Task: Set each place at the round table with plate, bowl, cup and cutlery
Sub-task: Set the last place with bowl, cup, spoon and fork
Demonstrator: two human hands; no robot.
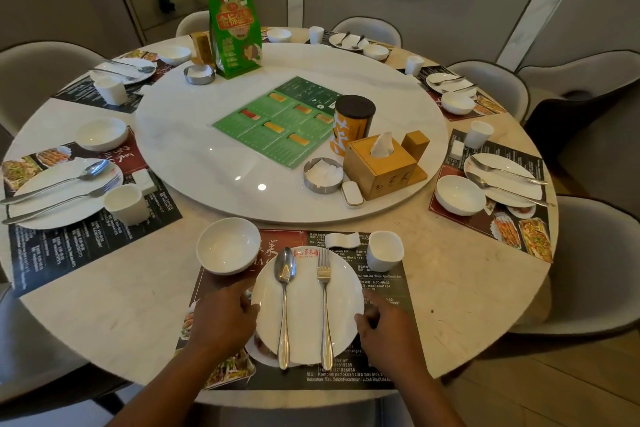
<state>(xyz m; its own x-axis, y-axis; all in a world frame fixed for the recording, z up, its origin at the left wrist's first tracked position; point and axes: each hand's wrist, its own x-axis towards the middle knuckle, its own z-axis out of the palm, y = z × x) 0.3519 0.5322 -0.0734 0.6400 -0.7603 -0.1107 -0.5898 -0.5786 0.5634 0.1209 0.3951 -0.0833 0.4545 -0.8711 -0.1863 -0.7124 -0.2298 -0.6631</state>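
now left hand (225, 317) and right hand (389, 331) grip the plate (304, 308) by opposite rims, bowl (228, 246) just beside.

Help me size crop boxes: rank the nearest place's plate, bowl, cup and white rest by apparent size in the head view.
Largest to smallest:
plate
bowl
cup
white rest
All lie about equally near, so the order holds.

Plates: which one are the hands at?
The nearest plate, bottom centre: the left hand and right hand flank its rim. Only this one has hands beside it.
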